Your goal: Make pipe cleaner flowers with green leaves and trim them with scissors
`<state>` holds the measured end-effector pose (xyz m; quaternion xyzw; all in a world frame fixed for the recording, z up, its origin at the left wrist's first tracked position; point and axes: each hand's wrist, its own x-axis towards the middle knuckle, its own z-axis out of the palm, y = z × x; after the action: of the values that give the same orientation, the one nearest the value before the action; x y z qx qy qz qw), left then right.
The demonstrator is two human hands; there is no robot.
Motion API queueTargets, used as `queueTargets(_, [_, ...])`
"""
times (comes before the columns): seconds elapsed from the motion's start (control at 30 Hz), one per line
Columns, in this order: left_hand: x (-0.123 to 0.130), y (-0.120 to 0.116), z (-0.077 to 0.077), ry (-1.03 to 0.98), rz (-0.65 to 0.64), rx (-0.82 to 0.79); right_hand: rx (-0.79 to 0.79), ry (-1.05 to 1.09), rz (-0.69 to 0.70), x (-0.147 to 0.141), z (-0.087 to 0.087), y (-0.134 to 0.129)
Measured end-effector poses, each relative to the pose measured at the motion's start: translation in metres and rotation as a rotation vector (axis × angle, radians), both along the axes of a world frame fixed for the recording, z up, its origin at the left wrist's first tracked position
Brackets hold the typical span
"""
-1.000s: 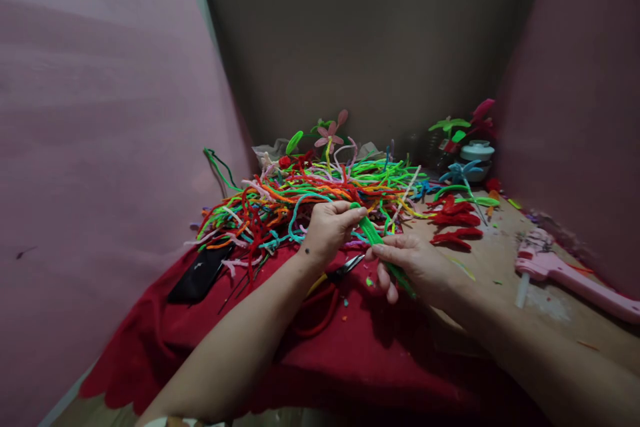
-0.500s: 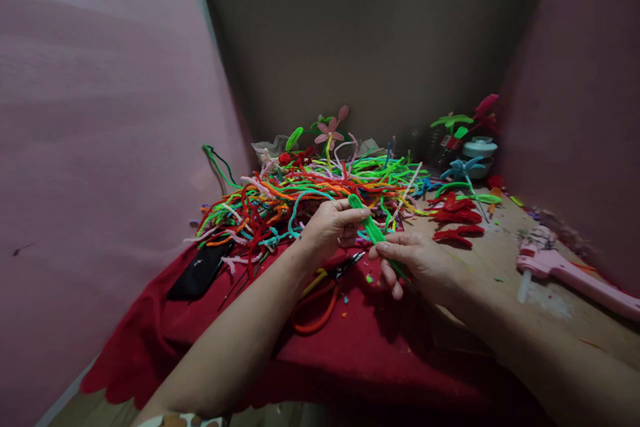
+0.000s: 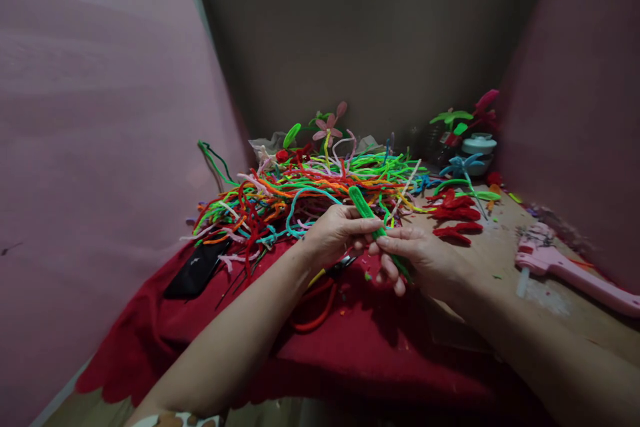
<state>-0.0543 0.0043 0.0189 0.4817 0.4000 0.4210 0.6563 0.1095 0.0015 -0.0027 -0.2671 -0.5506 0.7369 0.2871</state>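
Note:
A green pipe-cleaner leaf (image 3: 363,203), long and narrow with a rounded tip, is held between both hands above the red cloth. My left hand (image 3: 345,230) pinches it around the middle, thumb and fingers closed. Close beside, my right hand (image 3: 413,253) grips the lower part between thumb and fingers, and the lower end runs down past its curled fingertips. Beneath the hands lie pliers (image 3: 320,307) with red and yellow handles, partly covered by my left hand. Just behind is a big heap of coloured pipe cleaners (image 3: 310,180).
A black phone (image 3: 197,271) lies at the left on the red cloth (image 3: 370,360). To the right are red pipe-cleaner pieces (image 3: 455,210), a pink glue gun (image 3: 575,273) and a blue pipe-cleaner flower (image 3: 461,165). A lidded jar (image 3: 479,145) stands behind. Walls close in on both sides.
My left hand has slid down the green leaf toward my right hand, so more of the rounded tip shows above it. The right hand keeps its grip.

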Motion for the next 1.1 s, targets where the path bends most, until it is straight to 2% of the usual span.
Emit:
queueTargets(0.17, [0.002,-0.002,0.0,0.046,0.034,0.037,-0.024,-0.013,-0.008,-0.001,0.001,0.0])
queueTargets(0.37, [0.006,-0.003,0.007,0.041,0.204,0.107,-0.022,-0.022,-0.047,-0.002,0.003,0.003])
queueTargets(0.53, [0.006,-0.004,0.008,0.088,0.282,0.167,-0.016,-0.031,-0.089,-0.001,0.0,0.007])
queueTargets(0.73, [0.003,-0.001,0.004,0.079,0.262,0.154,-0.052,-0.056,-0.155,0.0,0.002,0.007])
queueTargets(1.0, [0.004,0.002,-0.004,0.004,0.276,0.022,0.014,-0.029,-0.137,0.0,-0.002,0.011])
queueTargets(1.1, [0.004,0.003,-0.007,-0.053,0.232,0.021,0.04,-0.035,-0.154,0.0,0.0,0.01])
